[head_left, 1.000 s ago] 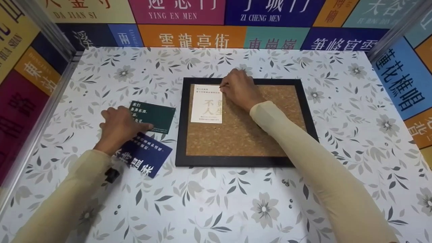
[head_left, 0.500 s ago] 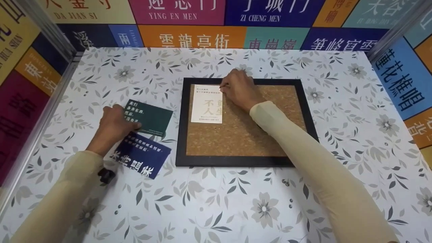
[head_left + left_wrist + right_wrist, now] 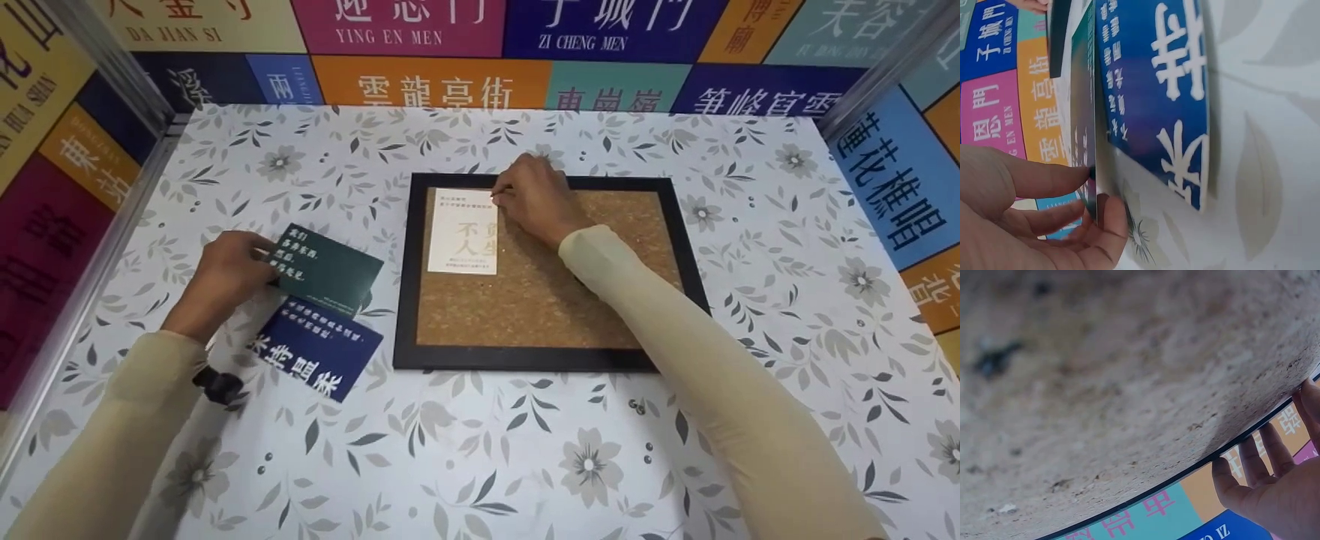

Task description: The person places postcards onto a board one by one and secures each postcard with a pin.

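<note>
My left hand pinches the left edge of a dark green card with white writing. In the left wrist view the green card is edge-on between thumb and fingers, raised off the table at the held end. Below it lies a dark blue card with large white characters. A white card lies on the upper left of a cork board in a black frame. My right hand is at that card's top right corner, thumb and finger pinching a small, thin, pin-like thing, mostly hidden. Other right fingertips touch the frame's top edge.
Two small metallic pieces lie on the table in front of the board. The tabletop has a floral print. Panels with large characters stand behind and on both sides. A black band sits at the left wrist.
My left hand has moved left, from lying over the green card to pinching its left edge, and the card has tilted and shifted slightly left. My right hand stays at the white card's corner.
</note>
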`<state>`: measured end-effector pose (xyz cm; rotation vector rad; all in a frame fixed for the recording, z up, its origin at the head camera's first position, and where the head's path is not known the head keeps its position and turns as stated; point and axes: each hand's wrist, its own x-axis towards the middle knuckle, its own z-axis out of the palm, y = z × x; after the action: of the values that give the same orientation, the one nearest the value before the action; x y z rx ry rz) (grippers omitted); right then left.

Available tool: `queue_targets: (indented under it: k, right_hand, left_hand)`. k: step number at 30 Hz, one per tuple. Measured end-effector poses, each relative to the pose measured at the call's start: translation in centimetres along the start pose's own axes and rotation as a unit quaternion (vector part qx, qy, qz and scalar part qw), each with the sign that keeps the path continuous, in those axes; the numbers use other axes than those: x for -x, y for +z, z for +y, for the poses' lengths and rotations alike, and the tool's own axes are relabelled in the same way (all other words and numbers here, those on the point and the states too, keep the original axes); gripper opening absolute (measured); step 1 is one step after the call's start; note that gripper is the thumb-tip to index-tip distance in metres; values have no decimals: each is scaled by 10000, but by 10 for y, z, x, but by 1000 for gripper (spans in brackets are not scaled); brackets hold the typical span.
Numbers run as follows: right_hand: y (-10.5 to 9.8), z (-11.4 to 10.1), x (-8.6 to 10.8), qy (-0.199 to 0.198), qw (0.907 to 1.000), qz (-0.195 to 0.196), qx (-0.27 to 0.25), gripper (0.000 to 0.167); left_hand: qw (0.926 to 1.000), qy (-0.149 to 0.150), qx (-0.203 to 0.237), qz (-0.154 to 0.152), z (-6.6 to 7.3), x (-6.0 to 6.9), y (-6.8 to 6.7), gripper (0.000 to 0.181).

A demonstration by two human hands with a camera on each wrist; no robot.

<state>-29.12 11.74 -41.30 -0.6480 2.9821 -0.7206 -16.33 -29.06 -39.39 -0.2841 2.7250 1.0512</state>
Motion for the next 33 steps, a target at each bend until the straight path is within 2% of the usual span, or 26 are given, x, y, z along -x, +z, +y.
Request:
queue_targets:
  k: [5,13,19,28,33]
  right_hand:
    - [-1,0,1,-6,10000,30,14,17]
    - [0,1,0,37,10000,19,21,16]
    - [0,2,0,29,10000,0,17,17]
    - [1,2,0,-44,10000,38,-27,17]
    - [0,0,1,-27,10000,71,-64,16]
  left_hand:
    - [9977,-84,655,-136,-5,3,-8,39]
    - [9920,-76,1195,-409,-13,7,-15,37]
    - [9798,-115,1859,-729,-18,11,-17,36]
    - [9672,-135,2369,-908,-18,12,-19,36]
    - [9527,-244,2856,-1007,-18,12,-20,31]
